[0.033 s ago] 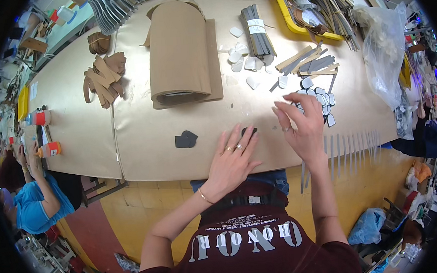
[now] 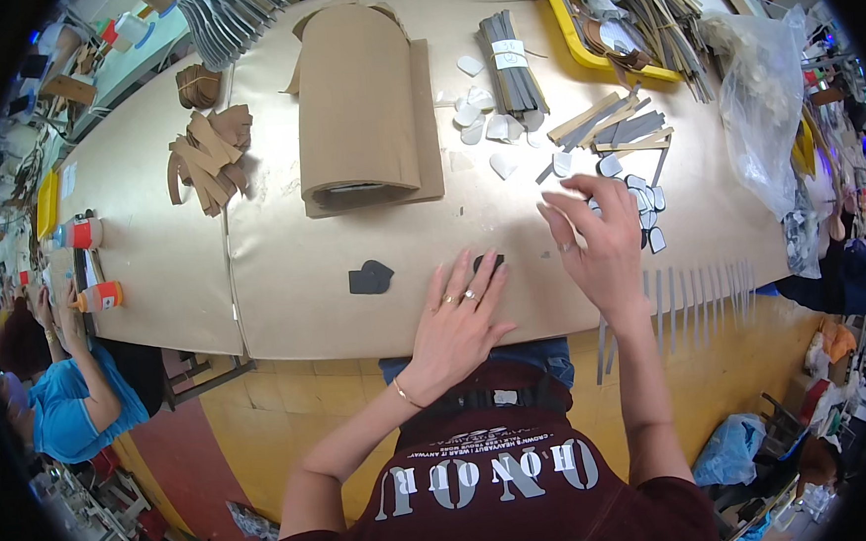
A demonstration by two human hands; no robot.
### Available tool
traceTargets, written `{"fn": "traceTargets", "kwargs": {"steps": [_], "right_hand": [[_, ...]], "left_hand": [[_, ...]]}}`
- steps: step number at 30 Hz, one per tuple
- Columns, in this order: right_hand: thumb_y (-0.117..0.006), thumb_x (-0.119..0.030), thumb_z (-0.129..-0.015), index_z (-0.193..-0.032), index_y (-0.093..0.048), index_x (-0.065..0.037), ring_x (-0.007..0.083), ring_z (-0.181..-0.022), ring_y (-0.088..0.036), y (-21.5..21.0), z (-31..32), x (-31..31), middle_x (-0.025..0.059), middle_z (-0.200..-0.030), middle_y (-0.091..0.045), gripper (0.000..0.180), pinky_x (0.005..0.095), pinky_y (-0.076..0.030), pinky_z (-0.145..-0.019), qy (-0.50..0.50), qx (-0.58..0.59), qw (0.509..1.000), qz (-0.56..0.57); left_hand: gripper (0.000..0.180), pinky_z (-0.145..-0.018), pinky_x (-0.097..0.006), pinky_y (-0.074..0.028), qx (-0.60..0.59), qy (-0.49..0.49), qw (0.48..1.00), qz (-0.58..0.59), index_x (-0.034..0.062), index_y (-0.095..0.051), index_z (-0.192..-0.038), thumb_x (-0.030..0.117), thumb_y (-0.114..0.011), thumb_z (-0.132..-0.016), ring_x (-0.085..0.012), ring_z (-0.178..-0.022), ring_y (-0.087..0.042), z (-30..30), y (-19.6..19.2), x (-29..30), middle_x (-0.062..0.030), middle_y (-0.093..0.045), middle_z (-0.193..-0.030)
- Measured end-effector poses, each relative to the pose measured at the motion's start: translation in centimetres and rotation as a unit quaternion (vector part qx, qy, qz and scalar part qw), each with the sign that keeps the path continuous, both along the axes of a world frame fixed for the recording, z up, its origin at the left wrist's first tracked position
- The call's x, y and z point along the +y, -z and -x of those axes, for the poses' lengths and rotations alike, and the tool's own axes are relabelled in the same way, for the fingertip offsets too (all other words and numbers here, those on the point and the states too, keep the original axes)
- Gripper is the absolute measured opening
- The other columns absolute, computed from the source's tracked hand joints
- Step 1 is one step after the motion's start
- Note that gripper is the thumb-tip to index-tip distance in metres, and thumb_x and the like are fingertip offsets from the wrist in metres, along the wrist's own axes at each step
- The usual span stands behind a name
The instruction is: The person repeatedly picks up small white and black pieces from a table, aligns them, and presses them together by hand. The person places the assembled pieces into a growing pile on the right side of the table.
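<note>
My left hand (image 2: 459, 318) lies flat on the table with its fingers spread. Its fingertips partly cover a small black piece (image 2: 495, 261). Further left, a pair of overlapping black tab-shaped pieces (image 2: 371, 277) lies flat. Raised over the table to the right is my right hand (image 2: 595, 241), fingers bent and slightly apart, nothing visible between them. It is just left of a cluster of white tabs with black rims (image 2: 654, 197) and hides part of them.
A rolled brown sheet (image 2: 356, 107) lies at the far middle. Brown strips (image 2: 210, 160) are left of it; a banded grey strip bundle (image 2: 513, 67) and white tabs (image 2: 503, 165) are right. Thin grey strips (image 2: 697, 289) line the near right edge. A yellow tray (image 2: 578, 48) sits beyond.
The view has shifted very slightly. My right hand's fingers have moved a little; my left hand stays on the table.
</note>
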State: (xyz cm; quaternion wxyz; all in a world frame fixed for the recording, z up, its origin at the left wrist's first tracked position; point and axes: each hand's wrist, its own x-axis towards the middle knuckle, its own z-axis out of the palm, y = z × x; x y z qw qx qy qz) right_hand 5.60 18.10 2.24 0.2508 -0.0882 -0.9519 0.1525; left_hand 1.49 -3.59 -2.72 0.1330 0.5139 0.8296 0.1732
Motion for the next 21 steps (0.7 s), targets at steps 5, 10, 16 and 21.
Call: {"fn": "traceTargets", "kwargs": {"steps": [5,10,16,21], "right_hand": [[-0.069,-0.007,-0.082,-0.108,-0.069,-0.009,0.0296,-0.121,-0.051,1.1,7.0,1.8,0.0120,-0.125,-0.056,0.026,0.0426,-0.039,-0.100,-0.014,-0.018,0.995,-0.096],[-0.065,-0.001,-0.076,-0.114,-0.066,-0.011,0.0285,-0.132,-0.044,2.3,12.1,3.6,0.0126,-0.132,-0.052,0.039,0.0418,-0.035,-0.109,-0.080,-0.093,0.969,-0.217],[-0.064,-0.008,-0.081,-0.107,-0.067,-0.011,0.0277,-0.131,-0.046,2.9,13.0,4.1,0.0116,-0.131,-0.053,0.027,0.0418,-0.034,-0.109,-0.104,-0.105,0.961,-0.235],[-0.064,-0.010,-0.088,-0.103,-0.066,-0.009,0.0277,-0.129,-0.047,2.5,12.2,3.6,0.0101,-0.129,-0.055,0.016,0.0424,-0.035,-0.108,-0.069,-0.067,0.993,-0.075]], "left_hand": [[0.073,-0.119,-0.054,-0.017,0.024,-0.069,0.995,-0.065,0.0082,-0.040,-0.150,0.049,-0.060,-0.093,-0.0370,-0.148,-0.027,-1.0,1.3,-0.6,-0.0215,-0.030,-0.159],[0.064,-0.114,-0.050,-0.026,0.058,-0.136,0.970,-0.192,0.0077,-0.049,-0.143,0.038,-0.069,-0.090,-0.0365,-0.139,-0.041,-0.5,2.4,-0.8,-0.0248,-0.037,-0.153],[0.048,-0.109,-0.046,-0.033,0.053,-0.145,0.963,-0.220,0.0101,-0.062,-0.131,0.024,-0.072,-0.086,-0.0326,-0.132,-0.049,-0.5,2.4,-0.7,-0.0212,-0.045,-0.148],[0.043,-0.106,-0.041,-0.037,-0.008,-0.163,0.950,-0.268,0.0104,-0.064,-0.127,0.018,-0.072,-0.086,-0.0288,-0.124,-0.055,0.0,1.3,-0.9,-0.0154,-0.051,-0.143]]}}
